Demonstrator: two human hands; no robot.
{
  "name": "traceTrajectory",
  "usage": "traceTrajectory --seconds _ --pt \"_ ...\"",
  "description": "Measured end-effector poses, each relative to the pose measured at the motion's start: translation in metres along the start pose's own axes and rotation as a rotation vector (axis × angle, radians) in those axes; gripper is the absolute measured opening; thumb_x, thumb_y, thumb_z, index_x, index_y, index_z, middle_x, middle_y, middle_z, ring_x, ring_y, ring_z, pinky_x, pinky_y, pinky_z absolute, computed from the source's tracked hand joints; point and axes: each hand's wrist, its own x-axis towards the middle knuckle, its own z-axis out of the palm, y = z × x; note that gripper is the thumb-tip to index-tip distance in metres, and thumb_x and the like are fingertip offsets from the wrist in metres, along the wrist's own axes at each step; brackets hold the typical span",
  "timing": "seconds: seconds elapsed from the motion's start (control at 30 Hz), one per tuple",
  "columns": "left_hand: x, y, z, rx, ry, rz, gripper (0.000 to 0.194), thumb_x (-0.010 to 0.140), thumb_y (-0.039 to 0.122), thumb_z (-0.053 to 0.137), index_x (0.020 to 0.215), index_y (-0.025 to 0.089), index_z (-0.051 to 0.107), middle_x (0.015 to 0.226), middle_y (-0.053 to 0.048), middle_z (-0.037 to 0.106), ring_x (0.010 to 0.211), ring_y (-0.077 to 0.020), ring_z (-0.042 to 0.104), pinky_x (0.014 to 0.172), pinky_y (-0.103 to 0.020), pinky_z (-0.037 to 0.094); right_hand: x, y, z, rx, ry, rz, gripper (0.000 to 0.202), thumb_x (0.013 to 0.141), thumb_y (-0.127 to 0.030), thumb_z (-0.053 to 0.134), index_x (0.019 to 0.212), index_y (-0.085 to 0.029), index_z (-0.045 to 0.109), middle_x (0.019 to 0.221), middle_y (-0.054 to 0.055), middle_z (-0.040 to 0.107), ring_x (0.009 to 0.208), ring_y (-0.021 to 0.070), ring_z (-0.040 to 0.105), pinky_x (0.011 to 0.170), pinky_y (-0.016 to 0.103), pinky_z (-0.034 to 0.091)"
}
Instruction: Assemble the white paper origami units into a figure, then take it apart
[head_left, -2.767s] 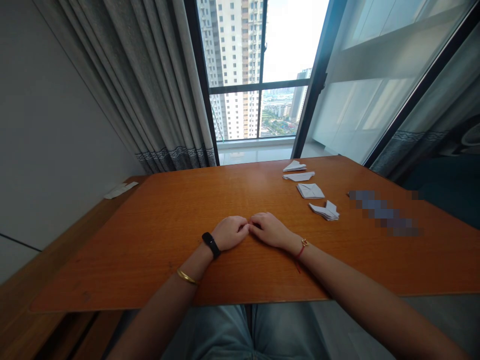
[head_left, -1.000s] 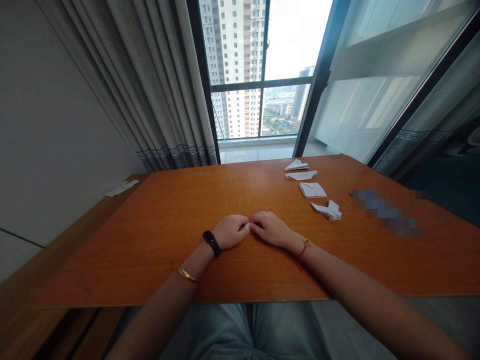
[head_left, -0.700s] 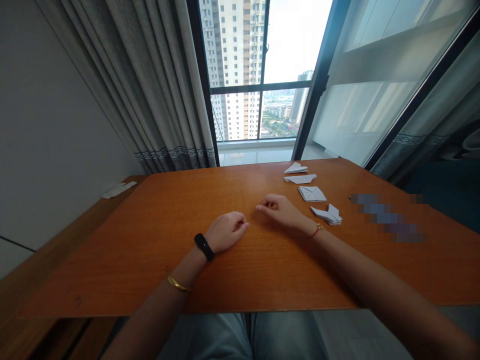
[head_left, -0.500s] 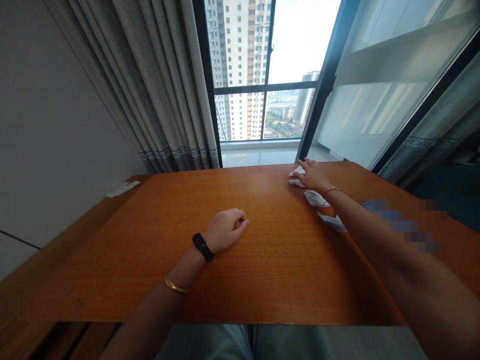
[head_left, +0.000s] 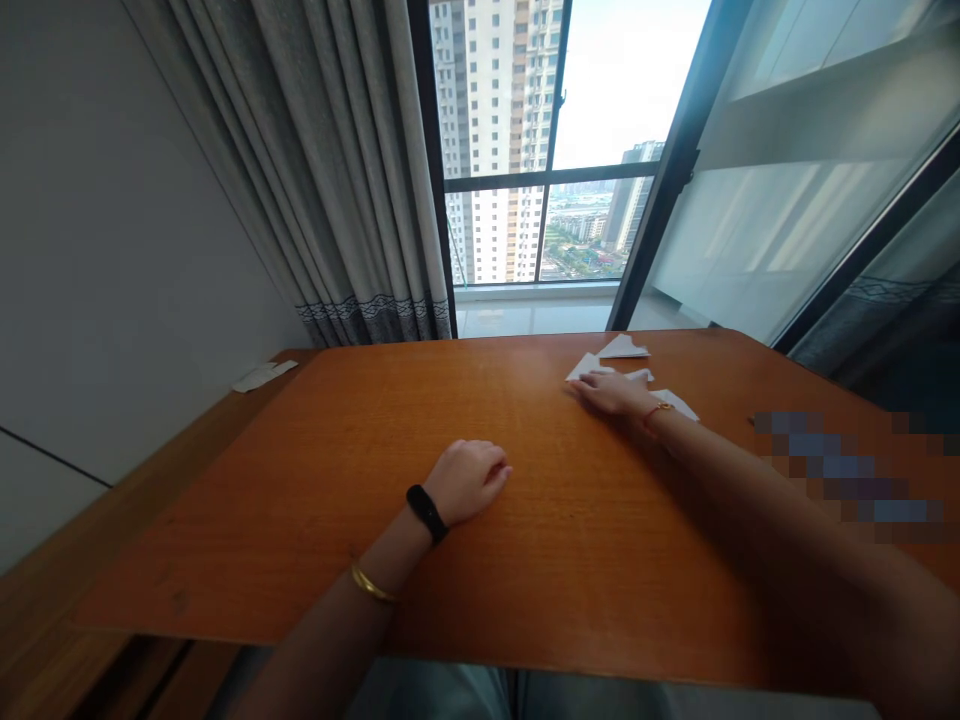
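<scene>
Several folded white pieces of paper lie at the far right of the brown table. My right hand (head_left: 611, 391) reaches over them, fingers close together on the near edge of the leftmost folded paper (head_left: 586, 366); my fingers cover part of it. Behind it sits another folded paper (head_left: 624, 347) with a pointed shape. A third folded paper (head_left: 677, 404) shows beyond my right wrist, and a small white bit peeks out above the back of the hand. My left hand (head_left: 469, 478) rests on the middle of the table, fingers curled in and nothing visible in them.
The brown wooden table (head_left: 337, 450) spans the view. A pale flat strip (head_left: 265, 376) lies on the ledge by the left wall. A blurred-out patch (head_left: 847, 465) covers something at the table's right. Grey curtains (head_left: 322, 180) and a window stand behind the table.
My right hand has drawn nearer and its spread fingers have come together on a folded paper. The papers lie in a different, closer grouping. My left hand stays curled; the view has shifted slightly.
</scene>
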Motion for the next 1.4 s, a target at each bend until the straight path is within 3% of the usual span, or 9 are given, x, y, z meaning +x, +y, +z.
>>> traceTrajectory --seconds 0.17,0.27,0.43,0.63,0.73,0.87,1.03,1.2,1.4 --pt "0.004 0.002 0.002 -0.070 0.045 0.000 0.017 0.088 0.029 0.047 0.087 0.019 0.060 0.088 -0.005 0.064 0.083 -0.0183 0.058 0.076 -0.030 0.042 -0.032 -0.038 -0.014 0.052 -0.087 -0.109 0.049 0.088 -0.062 0.035 0.106 -0.029 0.067 0.122 0.007 0.061 0.112 0.0295 0.052 0.100 0.051 0.028" --pt "0.004 0.004 0.004 -0.095 0.087 -0.009 0.017 0.087 0.029 0.050 0.097 0.020 0.060 0.102 -0.006 0.063 0.096 -0.0204 0.057 0.086 -0.033 0.043 -0.014 -0.024 -0.028 -0.013 0.050 0.088 0.050 0.089 -0.057 0.038 0.123 -0.027 0.057 0.139 0.008 0.046 0.125 0.0289 0.040 0.102 0.046 0.028" --pt "-0.002 0.005 0.008 -0.078 0.105 -0.020 0.031 0.085 0.035 0.055 0.112 0.022 0.057 0.124 -0.007 0.055 0.115 -0.0233 0.049 0.099 -0.039 0.039 0.027 0.020 -0.033 -0.058 0.151 0.325 0.068 0.091 -0.050 0.032 0.142 -0.005 0.030 0.151 0.026 0.012 0.137 0.0408 0.008 0.101 0.060 0.020" --pt "-0.007 0.007 0.011 -0.034 0.024 -0.066 0.063 0.079 0.054 0.057 0.133 0.024 0.042 0.142 -0.011 0.040 0.129 -0.0293 0.037 0.107 -0.050 0.029 0.028 -0.003 -0.009 -0.072 -0.083 0.226 0.052 0.087 -0.058 0.036 0.107 -0.021 0.067 0.124 0.017 0.057 0.122 0.0407 0.041 0.099 0.069 0.011" --pt "-0.006 0.008 0.014 -0.039 -0.023 -0.084 0.071 0.079 0.058 0.056 0.137 0.023 0.037 0.146 -0.012 0.034 0.132 -0.0307 0.032 0.108 -0.054 0.025 -0.011 -0.041 -0.008 -0.033 -0.161 -0.034 0.052 0.089 -0.058 0.031 0.101 -0.024 0.068 0.115 0.012 0.062 0.113 0.0363 0.051 0.097 0.074 0.001" --pt "-0.004 0.006 0.019 -0.047 -0.067 -0.096 0.074 0.078 0.055 0.058 0.139 0.021 0.034 0.148 -0.014 0.030 0.135 -0.0310 0.028 0.109 -0.054 0.023 -0.057 -0.069 -0.020 0.168 -0.151 -0.269 0.046 0.091 -0.055 0.033 0.103 -0.028 0.067 0.120 0.007 0.061 0.114 0.0297 0.052 0.104 0.066 0.009" --pt "-0.002 0.003 0.023 -0.049 -0.062 -0.111 0.081 0.078 0.057 0.057 0.143 0.020 0.026 0.150 -0.015 0.025 0.136 -0.0314 0.025 0.109 -0.055 0.022 -0.022 -0.029 -0.033 0.101 0.098 0.067 0.053 0.089 -0.055 0.034 0.126 -0.022 0.054 0.140 0.011 0.044 0.128 0.0358 0.037 0.103 0.066 0.019" --pt "-0.004 0.003 0.022 -0.024 -0.080 -0.118 0.079 0.079 0.064 0.050 0.144 0.026 0.025 0.150 -0.014 0.026 0.136 -0.0327 0.024 0.107 -0.060 0.021 0.036 0.037 -0.022 -0.126 0.275 0.321 0.082 0.088 -0.061 0.027 0.147 -0.006 0.013 0.154 0.019 -0.002 0.139 0.0401 -0.004 0.102 0.070 0.008" --pt "-0.005 0.006 0.017 0.004 -0.072 -0.112 0.077 0.080 0.064 0.048 0.144 0.027 0.026 0.150 -0.013 0.025 0.137 -0.0330 0.022 0.107 -0.062 0.019 0.057 0.042 -0.002 -0.131 -0.163 0.372 0.073 0.087 -0.065 0.013 0.135 -0.021 0.047 0.148 0.014 0.032 0.135 0.0400 0.024 0.102 0.070 0.005"
